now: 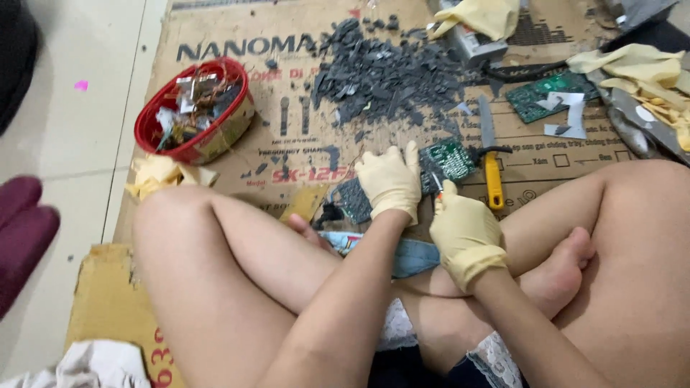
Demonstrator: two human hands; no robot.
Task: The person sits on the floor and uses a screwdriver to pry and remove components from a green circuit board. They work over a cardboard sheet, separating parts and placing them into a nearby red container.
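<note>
I sit cross-legged on flattened cardboard (pixel 237 29). My left hand (pixel 390 179), in a yellow rubber glove, presses flat on a green circuit board (pixel 447 159) lying on the cardboard in front of my legs. My right hand (pixel 463 230), also gloved, is closed around a thin tool whose tip (pixel 436 183) points at the board's near edge. A dark grey plate (pixel 351 201) lies just left of my left hand. A yellow-handled chisel (pixel 490 154) rests right of the board.
A pile of dark grey chips (pixel 388 72) lies behind the board. A red bowl (pixel 194 108) of mixed parts stands at the left. Another green board (pixel 550 93), yellow gloves (pixel 632 68) and a grey device (pixel 474 44) lie at the back right.
</note>
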